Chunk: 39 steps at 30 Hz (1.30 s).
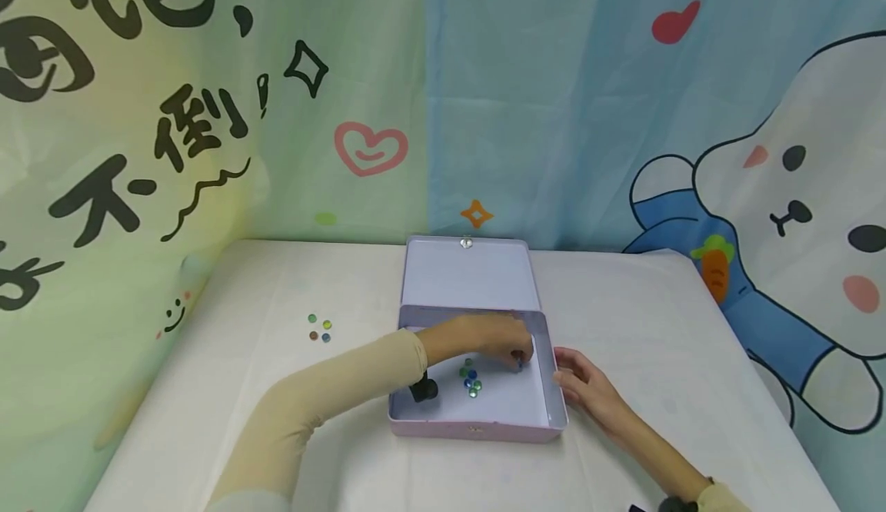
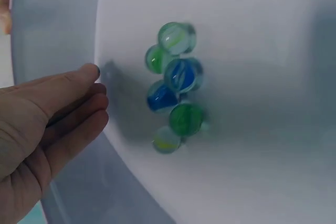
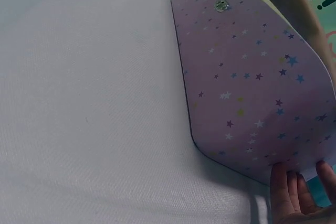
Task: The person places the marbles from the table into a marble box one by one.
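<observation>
My left hand [image 1: 500, 338] is inside an open lilac metal box [image 1: 477, 430], near its right wall. Its thumb and fingertips pinch a small marble, mostly hidden, with a bluish-green sliver at the thumb tip in the left wrist view. On the box floor beside this hand lies a cluster of clear glass marbles [image 2: 182, 75] with green, blue and yellow swirls. My right hand [image 1: 588, 387] rests against the box's outer right side, its fingertips touching the star-printed wall [image 3: 247, 87] and its fingers fairly straight.
Several small round pieces [image 1: 326, 337], green, yellow, brown and blue, lie on the white tablecloth [image 1: 332, 281] left of the box. The hinged lid [image 1: 471, 274] stands open at the back. A printed curtain [image 1: 512, 112] hangs behind the table.
</observation>
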Motion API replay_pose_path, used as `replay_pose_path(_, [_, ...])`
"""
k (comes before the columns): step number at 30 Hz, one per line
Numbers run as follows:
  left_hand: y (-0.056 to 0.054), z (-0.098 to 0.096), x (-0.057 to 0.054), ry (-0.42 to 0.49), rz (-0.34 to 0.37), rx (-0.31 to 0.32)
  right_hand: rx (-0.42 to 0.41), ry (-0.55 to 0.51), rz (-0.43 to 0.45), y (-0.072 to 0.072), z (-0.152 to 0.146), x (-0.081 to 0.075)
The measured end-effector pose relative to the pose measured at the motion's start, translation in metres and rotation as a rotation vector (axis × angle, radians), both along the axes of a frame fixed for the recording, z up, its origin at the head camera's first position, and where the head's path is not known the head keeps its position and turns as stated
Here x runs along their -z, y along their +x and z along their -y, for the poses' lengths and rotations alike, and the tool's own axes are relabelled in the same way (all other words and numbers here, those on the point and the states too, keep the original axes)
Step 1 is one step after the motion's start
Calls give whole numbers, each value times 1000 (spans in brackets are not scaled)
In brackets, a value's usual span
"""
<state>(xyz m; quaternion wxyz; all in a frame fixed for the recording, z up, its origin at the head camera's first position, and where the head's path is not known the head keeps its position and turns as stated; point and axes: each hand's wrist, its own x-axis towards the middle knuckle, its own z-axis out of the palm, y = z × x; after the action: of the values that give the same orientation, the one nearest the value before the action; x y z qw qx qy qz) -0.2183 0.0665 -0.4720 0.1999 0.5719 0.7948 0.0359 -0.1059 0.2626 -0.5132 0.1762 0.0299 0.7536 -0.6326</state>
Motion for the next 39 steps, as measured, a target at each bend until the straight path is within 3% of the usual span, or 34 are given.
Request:
replay_pose_path(3, [1, -2, 5, -15, -21, 19, 6, 1, 0, 0, 1, 0])
replay_pose_path(9, [3, -3, 11, -18, -26, -19, 4, 17, 10, 0, 0, 1])
replay_pose_path(18, [5, -1, 6, -22, -39, -32, -10, 16, 19, 1, -1, 0])
replay_pose_path(24, [1, 5, -9, 14, -11, -54, 11, 23, 29, 2, -1, 0])
replay_pose_path(29, [-8, 16, -30, 110, 54, -47, 13, 18, 26, 3, -2, -1])
replay_pose_path(35, [-15, 48, -57, 312, 114, -117, -2, 17, 12, 2, -1, -1])
replay_pose_path(39, [-17, 75, -65, 405, 118, -184, 0, 19, 5, 2, -1, -1])
